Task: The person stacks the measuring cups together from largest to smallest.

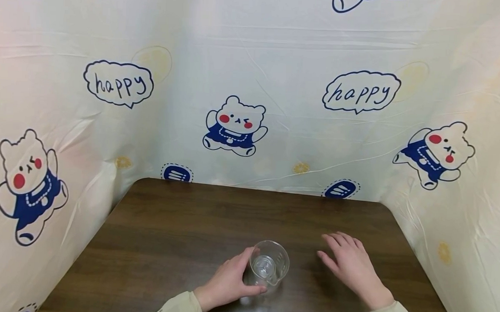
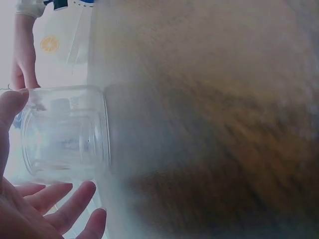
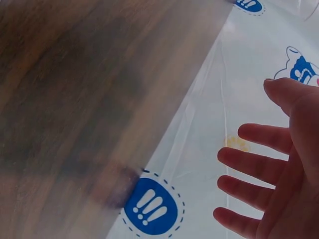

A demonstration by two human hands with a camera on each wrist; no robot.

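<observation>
A clear glass beaker (image 1: 285, 267) with a pouring lip stands upright on the brown table, right of my left hand (image 1: 228, 279). A smaller ring shows inside its glass. My left thumb lies along the near side and the fingers reach to the far side, holding the beaker between them. In the left wrist view the beaker (image 2: 65, 134) lies sideways in the picture, with the thumb (image 2: 14, 102) at its rim and the fingers spread along the other side. Away to the right, my right hand (image 1: 349, 260) hovers over the table with relaxed fingers, holding nothing.
The dark wooden table (image 1: 190, 218) has rounded far corners. A pale printed curtain (image 1: 285, 84) with bears and "happy" bubbles hangs close round its back and both sides.
</observation>
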